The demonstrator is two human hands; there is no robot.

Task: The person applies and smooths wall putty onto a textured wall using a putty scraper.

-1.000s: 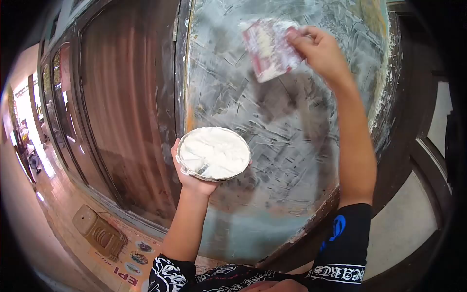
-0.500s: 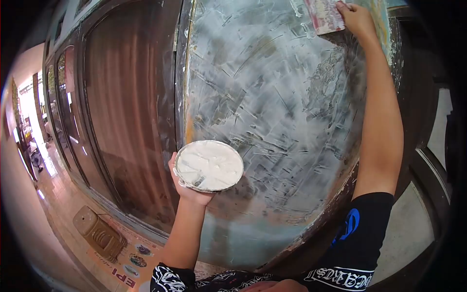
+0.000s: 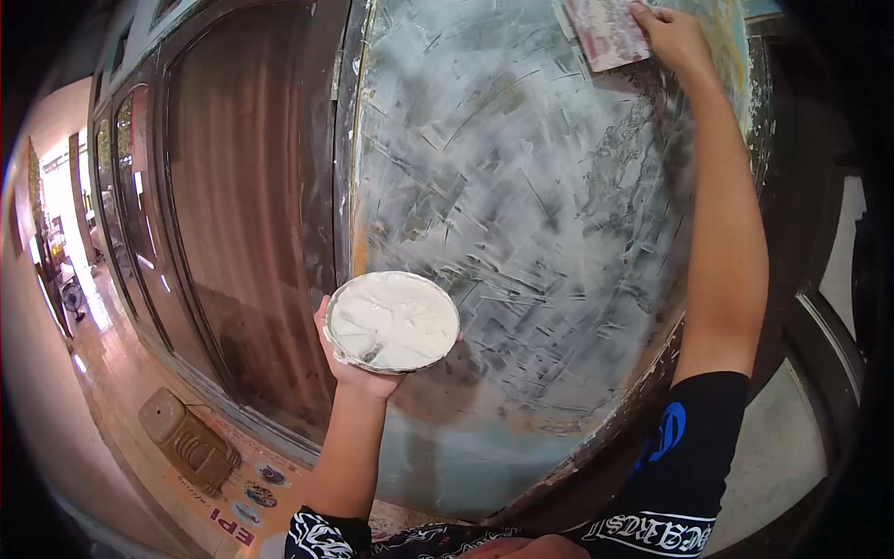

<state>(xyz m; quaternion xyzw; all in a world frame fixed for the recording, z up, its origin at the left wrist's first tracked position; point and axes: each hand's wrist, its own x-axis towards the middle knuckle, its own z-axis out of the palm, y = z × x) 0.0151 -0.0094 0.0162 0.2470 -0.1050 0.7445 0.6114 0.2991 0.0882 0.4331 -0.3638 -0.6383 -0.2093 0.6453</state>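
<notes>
My left hand (image 3: 365, 376) is wrapped round the underside and left edge of a round tub of white putty (image 3: 396, 319), held level in front of the wall. Scrape marks run across the putty's surface. High at the upper right, my right hand (image 3: 672, 39) grips a flat reddish putty scraper (image 3: 605, 33), smeared with white, its lower edge close to or touching the wall panel (image 3: 521, 214). That panel is grey-green, streaked with white putty and dark scratches.
Left of the panel stand a dark wooden frame (image 3: 321, 186) and glazed brown doors (image 3: 237, 214). A brown plastic stool (image 3: 186, 438) rests on the tiled floor beside a printed banner (image 3: 247, 503). A fan (image 3: 73, 296) stands far left. Dark panelling (image 3: 810, 233) is at the right.
My right hand has moved the scraper slightly left and down along the wall, tilting it. The putty tub in my left hand has shifted a little to the left.
</notes>
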